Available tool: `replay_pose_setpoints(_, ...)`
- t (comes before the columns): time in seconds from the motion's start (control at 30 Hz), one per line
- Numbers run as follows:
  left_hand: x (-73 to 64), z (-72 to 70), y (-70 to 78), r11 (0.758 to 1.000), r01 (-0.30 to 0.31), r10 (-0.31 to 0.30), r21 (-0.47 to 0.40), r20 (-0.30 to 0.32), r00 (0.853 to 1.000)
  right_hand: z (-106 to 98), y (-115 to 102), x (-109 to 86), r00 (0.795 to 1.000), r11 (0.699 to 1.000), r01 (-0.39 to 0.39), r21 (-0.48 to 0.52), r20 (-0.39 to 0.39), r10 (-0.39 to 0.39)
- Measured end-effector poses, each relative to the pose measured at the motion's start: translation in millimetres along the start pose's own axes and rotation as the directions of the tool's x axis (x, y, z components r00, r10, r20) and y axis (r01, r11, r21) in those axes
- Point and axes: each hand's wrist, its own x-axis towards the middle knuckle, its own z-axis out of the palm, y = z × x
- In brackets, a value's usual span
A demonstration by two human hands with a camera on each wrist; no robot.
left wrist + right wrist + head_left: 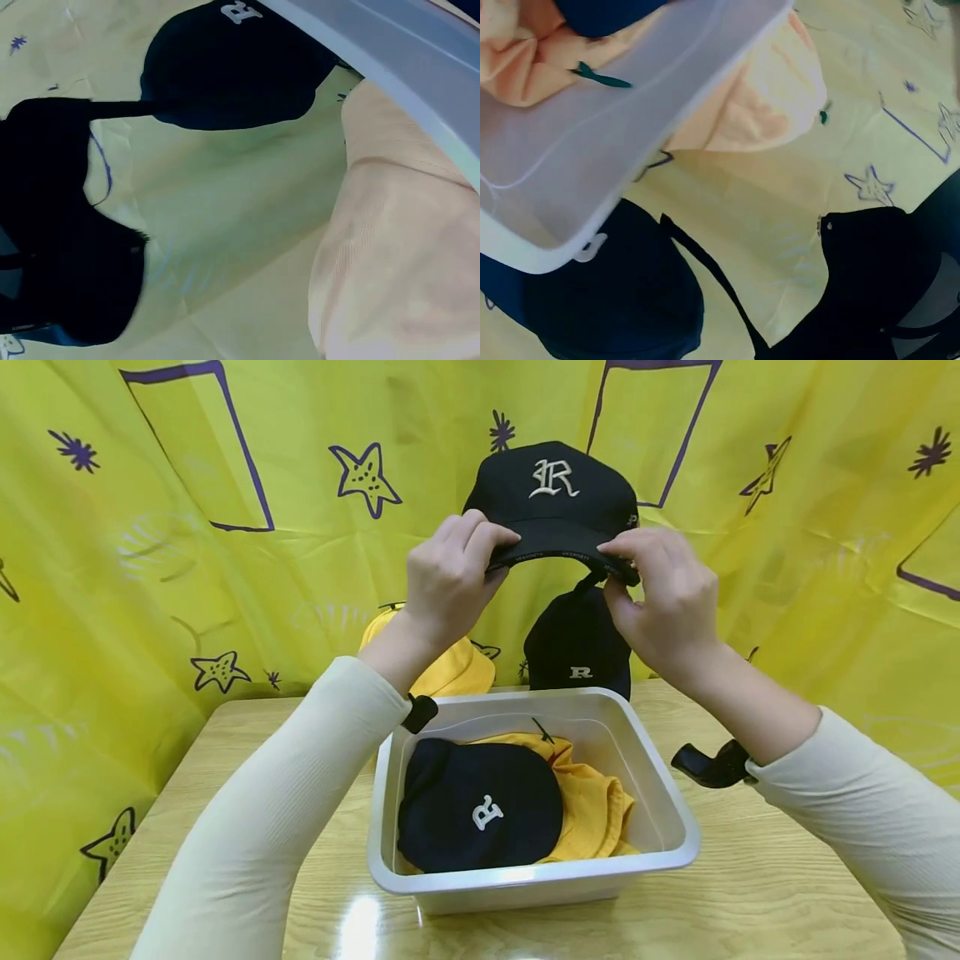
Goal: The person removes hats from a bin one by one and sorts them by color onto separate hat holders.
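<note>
In the head view, both hands hold up a black cap (558,497) with a light stitched letter on its front. My left hand (453,577) pinches one side of the brim between thumb and fingers. At the brim's other side, my right hand (667,593) pinches in the same way. The cap's front faces me, above the far edge of the table. Its dark underside (52,187) appears at the left of the left wrist view and, in the right wrist view, as a dark shape (877,270) at lower right. A thin strap (720,274) hangs from it.
A pale plastic bin (660,860) on the wooden table (757,868) contains a navy cap (480,806) lying on yellow caps (596,802). Behind the bin are another yellow cap (450,668) and a dark cap (577,639) with a small letter. A yellow patterned curtain (300,527) hangs behind.
</note>
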Motion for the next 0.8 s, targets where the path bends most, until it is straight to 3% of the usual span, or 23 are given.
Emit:
replay_pose_setpoints(0.2, 3.3, 29.8, 3.8, 0.995, -0.015, 0.023, 0.102, -0.077, 0.997, 3, 24, 7.6, 0.998, 0.995, -0.041, -0.087, -0.057, 0.036)
replay_pose_setpoints(0.3, 5.1, 44.2, 5.5, 0.991, -0.014, 0.023, 0.133, -0.071, 0.997, 6, 40, 6.4, 0.995, 0.99, -0.048, -0.129, -0.092, 0.036)
replay_pose_setpoints(0.47, 3.0, 56.7, 4.5, 0.995, -0.059, 0.053, 0.086, 0.075, 0.996, 9, 62, -4.7, 0.991, 0.984, -0.056, -0.171, -0.128, 0.034)
replay_pose_setpoints(0.6, -4.6, 60.7, 4.4, 0.994, -0.105, 0.093, 0.044, 0.218, 0.971, 10, 75, -18.9, 0.992, 0.982, -0.044, -0.183, -0.121, 0.022)
replay_pose_setpoints(0.8, -28.5, 73.1, 11.5, 0.995, -0.089, 0.067, 0.046, 0.361, 0.93, 14, 90, -43.1, 0.999, 0.982, 0.002, -0.187, -0.049, -0.011)
